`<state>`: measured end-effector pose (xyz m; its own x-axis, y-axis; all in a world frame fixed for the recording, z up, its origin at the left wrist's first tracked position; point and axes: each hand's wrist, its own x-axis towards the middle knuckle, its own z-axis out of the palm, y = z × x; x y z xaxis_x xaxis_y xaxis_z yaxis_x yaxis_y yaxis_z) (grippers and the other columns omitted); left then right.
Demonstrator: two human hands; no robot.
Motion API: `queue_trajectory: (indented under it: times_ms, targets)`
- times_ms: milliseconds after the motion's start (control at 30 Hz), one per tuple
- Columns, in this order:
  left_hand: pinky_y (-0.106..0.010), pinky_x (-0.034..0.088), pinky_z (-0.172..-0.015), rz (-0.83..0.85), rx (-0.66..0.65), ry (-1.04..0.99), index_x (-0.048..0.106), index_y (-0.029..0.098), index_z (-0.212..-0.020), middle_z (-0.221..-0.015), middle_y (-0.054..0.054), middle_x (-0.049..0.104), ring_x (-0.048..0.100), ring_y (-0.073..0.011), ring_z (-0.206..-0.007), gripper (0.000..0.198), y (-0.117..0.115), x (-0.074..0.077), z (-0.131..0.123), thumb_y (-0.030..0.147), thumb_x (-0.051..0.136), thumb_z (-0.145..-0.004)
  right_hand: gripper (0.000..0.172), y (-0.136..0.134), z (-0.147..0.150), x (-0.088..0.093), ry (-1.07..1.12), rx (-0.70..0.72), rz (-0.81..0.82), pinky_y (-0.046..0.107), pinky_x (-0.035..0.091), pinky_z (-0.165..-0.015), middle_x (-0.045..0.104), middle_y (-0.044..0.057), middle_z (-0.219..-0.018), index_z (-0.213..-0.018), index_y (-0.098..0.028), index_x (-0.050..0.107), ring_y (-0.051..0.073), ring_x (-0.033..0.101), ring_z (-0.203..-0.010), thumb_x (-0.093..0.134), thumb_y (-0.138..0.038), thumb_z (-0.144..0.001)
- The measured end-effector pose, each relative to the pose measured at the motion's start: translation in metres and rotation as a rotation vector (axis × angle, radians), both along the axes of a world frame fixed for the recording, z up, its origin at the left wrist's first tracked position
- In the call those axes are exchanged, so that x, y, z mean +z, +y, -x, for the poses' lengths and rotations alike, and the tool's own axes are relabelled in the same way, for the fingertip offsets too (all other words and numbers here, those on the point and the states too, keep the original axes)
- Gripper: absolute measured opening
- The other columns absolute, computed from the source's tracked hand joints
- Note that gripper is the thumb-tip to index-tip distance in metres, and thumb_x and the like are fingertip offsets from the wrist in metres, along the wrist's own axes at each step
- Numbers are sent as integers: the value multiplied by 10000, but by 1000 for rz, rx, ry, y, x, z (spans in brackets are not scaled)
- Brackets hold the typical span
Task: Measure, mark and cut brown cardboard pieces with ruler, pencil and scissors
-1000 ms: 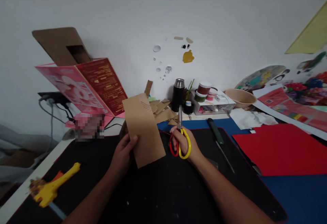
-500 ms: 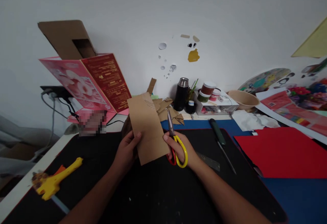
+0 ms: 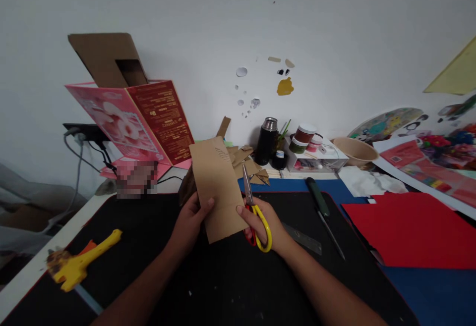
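Observation:
A flat rectangular piece of brown cardboard (image 3: pixel 217 187), with a few printed marks near its top, is held up above the black mat (image 3: pixel 223 286). My left hand (image 3: pixel 191 222) grips its left edge, thumb on the front and fingers behind. At its lower right edge, my right hand (image 3: pixel 266 224) is closed around scissors (image 3: pixel 263 227) with one yellow and one red handle. The scissor blades point up and away, beside the cardboard. My right thumb tip lies on the cardboard's edge. Behind the cardboard, a dark brown object (image 3: pixel 187 187) is mostly hidden.
Cardboard scraps (image 3: pixel 247 162) lie behind my hands, by a black thermos (image 3: pixel 267 140). A green-handled tool with a long metal shaft (image 3: pixel 324 217) and a clear ruler-like strip (image 3: pixel 303 238) are to the right, then red sheets (image 3: pixel 405 232). A yellow giraffe-shaped object (image 3: pixel 82 264) lies left.
The view has shifted slightly, so things sit a little lower and further right. Both hands still hold the cardboard, and the scissors remain in my right hand.

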<state>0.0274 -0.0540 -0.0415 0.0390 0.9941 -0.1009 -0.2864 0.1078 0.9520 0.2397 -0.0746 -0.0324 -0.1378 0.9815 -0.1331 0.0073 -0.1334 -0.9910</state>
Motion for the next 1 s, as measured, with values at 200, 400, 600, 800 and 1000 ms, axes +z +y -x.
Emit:
queue_trajectory:
  times_ms: [200, 400, 600, 800, 1000]
  targets:
    - [-494, 650, -964, 3, -42, -43, 749, 205, -1263, -1238, -154, 823, 785, -383, -1139, 701, -1, 5, -3, 534, 998, -697, 645, 0, 0, -1, 14, 22, 3, 199, 407, -336, 564, -93, -533, -964, -224, 590, 120, 534, -348, 789, -808, -777]
    - [-509, 661, -932, 19, -52, -77, 756, 195, -1232, -1169, -151, 840, 809, -380, -1054, 686, -2, 6, -2, 526, 1005, -685, 651, 1, 0, 0, 20, 29, -39, 213, 398, -356, 569, -75, -493, -918, -224, 604, 128, 527, -348, 712, -859, -823]
    - [-522, 663, -929, 41, -84, -81, 757, 182, -1247, -1131, -145, 848, 816, -378, -1025, 718, -2, 3, -1, 516, 1019, -668, 580, 2, 0, 1, 33, -15, -76, 231, 429, -391, 580, -78, -496, -917, -228, 620, 146, 553, -381, 790, -771, -808]
    - [-468, 660, -928, 56, -27, -83, 762, 185, -1218, -1151, -136, 844, 813, -356, -1041, 692, -1, 2, -1, 513, 1016, -664, 569, 4, -2, 3, 56, 16, -59, 228, 420, -386, 594, -71, -471, -927, -223, 612, 140, 528, -358, 752, -769, -844]
    - [-410, 669, -824, 71, 28, -96, 752, 179, -1208, -1132, -141, 842, 818, -348, -999, 724, -1, 4, 1, 507, 1032, -627, 634, 8, -8, 5, 101, -34, -69, 229, 399, -362, 588, -63, -446, -1001, -189, 660, 144, 507, -336, 686, -809, -869]
